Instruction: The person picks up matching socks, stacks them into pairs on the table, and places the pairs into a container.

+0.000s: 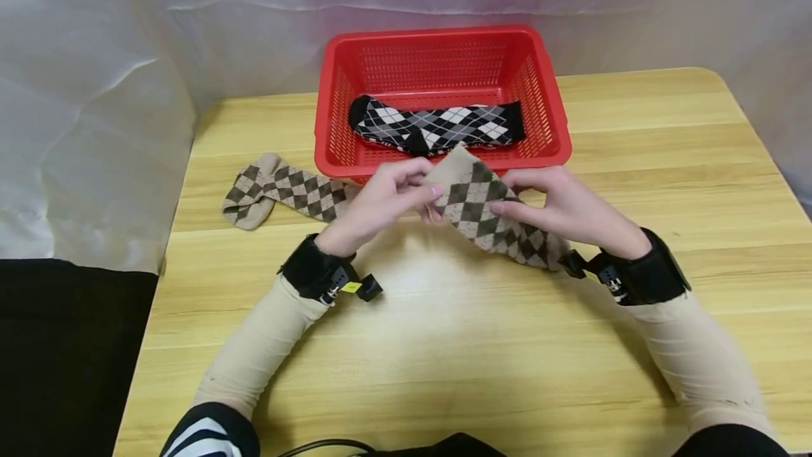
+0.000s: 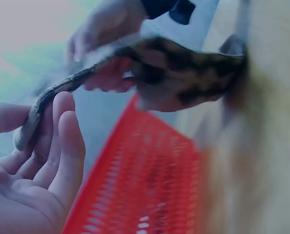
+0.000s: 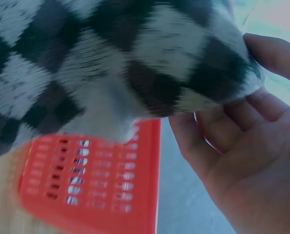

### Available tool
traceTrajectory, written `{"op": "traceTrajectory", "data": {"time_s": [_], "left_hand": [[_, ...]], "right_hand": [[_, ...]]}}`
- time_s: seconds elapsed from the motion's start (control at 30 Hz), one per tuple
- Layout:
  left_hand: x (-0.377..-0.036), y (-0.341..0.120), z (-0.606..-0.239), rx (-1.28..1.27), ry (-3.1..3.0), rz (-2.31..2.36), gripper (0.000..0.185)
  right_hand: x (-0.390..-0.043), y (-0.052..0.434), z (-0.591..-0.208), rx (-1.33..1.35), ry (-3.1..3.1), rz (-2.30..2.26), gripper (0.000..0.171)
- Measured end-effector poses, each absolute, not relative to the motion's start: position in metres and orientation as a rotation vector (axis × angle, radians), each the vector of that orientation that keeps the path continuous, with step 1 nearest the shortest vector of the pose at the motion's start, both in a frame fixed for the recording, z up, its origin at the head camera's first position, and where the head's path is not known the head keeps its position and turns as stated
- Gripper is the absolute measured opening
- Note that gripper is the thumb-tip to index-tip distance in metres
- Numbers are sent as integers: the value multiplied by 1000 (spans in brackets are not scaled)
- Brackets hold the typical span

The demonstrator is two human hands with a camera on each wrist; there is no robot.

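Brown argyle sock (image 1: 491,214) held above table (image 1: 444,344), just before red basket (image 1: 444,69) | my left hand (image 1: 380,203) and right hand (image 1: 564,206) pinch its upper end | long axis slants toward right wrist

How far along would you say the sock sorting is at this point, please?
Done: a black argyle sock pair already lies in the red basket. In hand: both the left hand and the right hand pinch a brown argyle sock just in front of the basket, above the table. Left: its apparent mate, a second brown sock, lies untouched on the table left of the basket.
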State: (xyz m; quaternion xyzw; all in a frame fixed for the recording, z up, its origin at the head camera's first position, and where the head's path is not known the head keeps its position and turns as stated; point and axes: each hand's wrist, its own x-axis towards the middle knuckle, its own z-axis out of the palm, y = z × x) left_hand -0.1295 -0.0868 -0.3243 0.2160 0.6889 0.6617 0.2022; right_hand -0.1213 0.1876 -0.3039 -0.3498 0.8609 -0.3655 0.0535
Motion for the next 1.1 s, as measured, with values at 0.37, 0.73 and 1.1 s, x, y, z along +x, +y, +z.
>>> {"op": "traceTrajectory", "data": {"time_s": [0.37,0.73,1.1], "left_hand": [[-127,-105,-300,573,2106,1901,17],[-136,-91,-330,892,1974,1558,91],[-133,-77,-352,749,1965,1495,37]], "right_hand": [[-141,139,-283,-1072,2512,-1252,11],[-145,117,-264,-1059,2619,-1370,8],[-150,128,-253,-855,2640,-1623,17]]}}
